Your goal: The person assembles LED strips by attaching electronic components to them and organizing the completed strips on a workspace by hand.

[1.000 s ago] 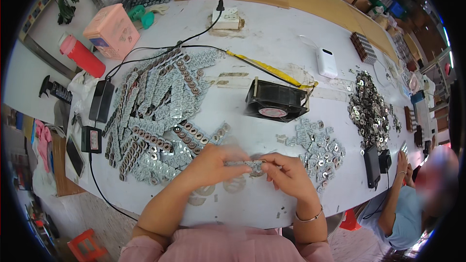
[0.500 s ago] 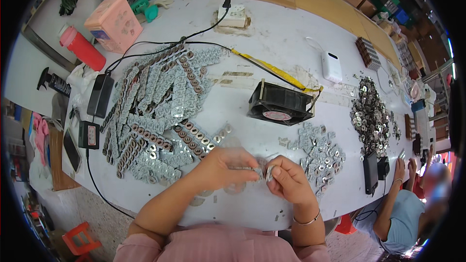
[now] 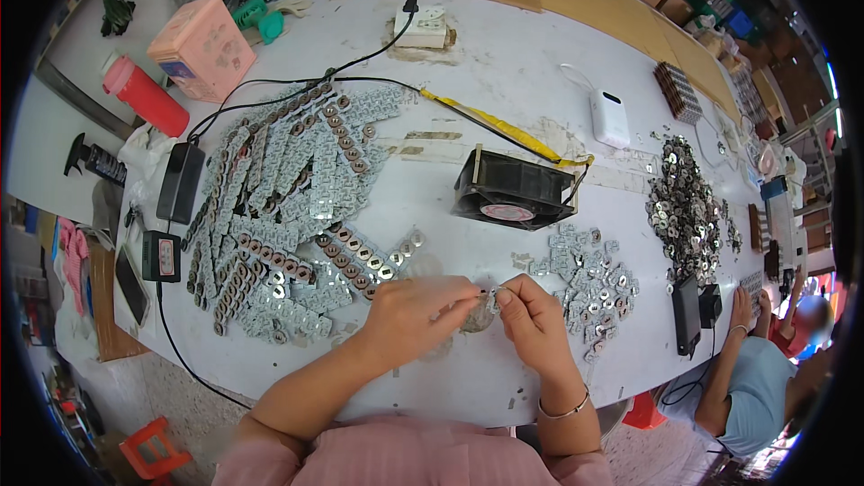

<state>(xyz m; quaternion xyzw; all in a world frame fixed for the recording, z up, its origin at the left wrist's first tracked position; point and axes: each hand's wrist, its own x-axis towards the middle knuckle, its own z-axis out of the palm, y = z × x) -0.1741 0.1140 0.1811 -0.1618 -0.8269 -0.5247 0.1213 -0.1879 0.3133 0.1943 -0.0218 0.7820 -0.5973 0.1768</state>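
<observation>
Over the near middle of the table, both my hands meet at a small silvery metal piece (image 3: 491, 298). My right hand (image 3: 536, 322) pinches it between thumb and forefinger. The fingertips of my left hand (image 3: 409, 317) come together at its left side; the hand is partly blurred, and exactly what those fingertips grip is hidden. Just right of my right hand lies a loose pile of small silvery metal pieces (image 3: 589, 283). To the left spreads a big heap of metal strips (image 3: 306, 162) with rows of round brownish parts.
A black fan (image 3: 511, 189) stands beyond my hands, its yellow-wrapped cable (image 3: 504, 126) running back leftward. Black power adapters (image 3: 180, 180) and a red bottle (image 3: 148, 97) are at left. A white device (image 3: 610, 119) and a dark metal heap (image 3: 684, 211) lie right, near another person (image 3: 751, 396).
My left fingers have drawn closer together at the metal piece, and the strip-like bit seen between them no longer shows. The whole view has shifted slightly.
</observation>
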